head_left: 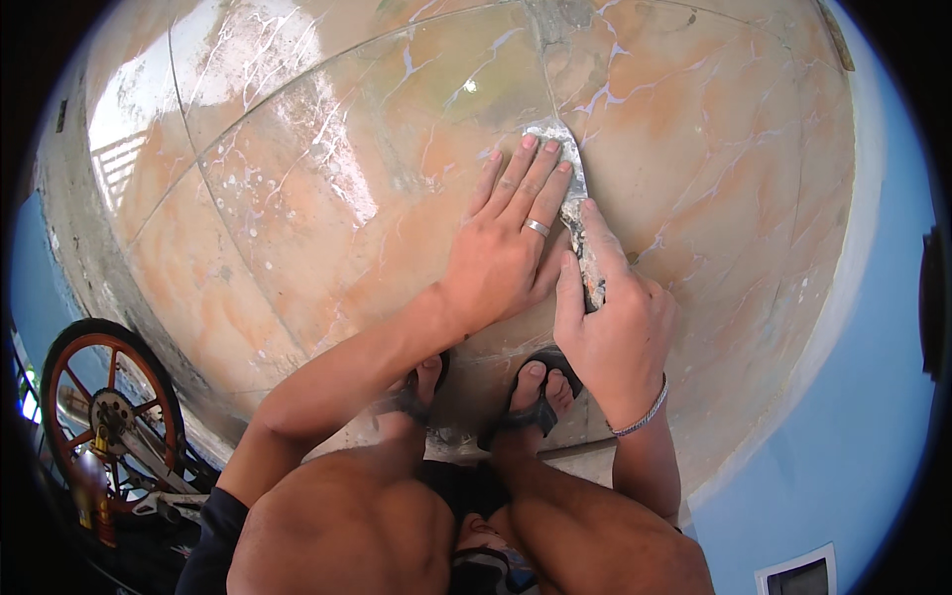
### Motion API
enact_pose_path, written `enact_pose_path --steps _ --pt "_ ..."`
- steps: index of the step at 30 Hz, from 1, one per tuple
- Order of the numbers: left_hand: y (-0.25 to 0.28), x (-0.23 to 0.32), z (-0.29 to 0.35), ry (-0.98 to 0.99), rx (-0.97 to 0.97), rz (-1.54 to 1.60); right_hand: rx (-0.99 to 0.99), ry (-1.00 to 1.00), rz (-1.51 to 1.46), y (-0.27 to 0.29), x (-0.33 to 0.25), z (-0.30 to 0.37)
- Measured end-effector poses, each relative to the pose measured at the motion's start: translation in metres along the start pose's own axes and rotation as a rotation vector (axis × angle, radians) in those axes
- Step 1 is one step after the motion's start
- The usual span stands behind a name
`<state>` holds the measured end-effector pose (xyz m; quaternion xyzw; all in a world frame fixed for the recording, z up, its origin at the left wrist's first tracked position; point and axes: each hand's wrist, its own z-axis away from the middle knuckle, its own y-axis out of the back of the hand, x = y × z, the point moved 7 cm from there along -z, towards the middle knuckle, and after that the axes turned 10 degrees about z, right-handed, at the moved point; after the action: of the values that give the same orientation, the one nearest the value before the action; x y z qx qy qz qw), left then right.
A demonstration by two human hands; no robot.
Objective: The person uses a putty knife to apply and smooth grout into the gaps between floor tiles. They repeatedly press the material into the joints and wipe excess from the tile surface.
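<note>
A putty knife (574,180) with a worn, crusted handle lies low against the marbled tile floor (347,228). My right hand (623,332) is closed round its handle, the index finger stretched along it toward the blade. Flat fingers of my left hand (504,238) rest over the left side of the blade, and a ring shows on one of them. Both hands look dusty. The blade's front edge touches the floor near a tile joint (546,74) that runs away from me. Whitish smears mark the metal.
My sandalled feet (534,397) stand close behind the hands. At the lower left is a motorcycle wheel (111,409) with orange spokes. A pale blue wall (843,426) borders the floor on the right. Bright reflections and white specks show on the tiles at left.
</note>
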<state>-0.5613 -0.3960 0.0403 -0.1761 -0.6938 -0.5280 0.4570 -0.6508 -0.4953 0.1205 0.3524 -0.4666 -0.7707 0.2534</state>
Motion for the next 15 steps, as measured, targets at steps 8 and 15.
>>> enact_pose_path --steps 8,15 --pt "0.009 0.011 -0.01 -0.061 0.019 0.068 0.005 0.014 0.027 0.011 -0.006 -0.012" --pt "0.008 -0.011 -0.014 -0.003 0.038 0.017 0.005 0.016 0.024 0.009 -0.006 -0.021"
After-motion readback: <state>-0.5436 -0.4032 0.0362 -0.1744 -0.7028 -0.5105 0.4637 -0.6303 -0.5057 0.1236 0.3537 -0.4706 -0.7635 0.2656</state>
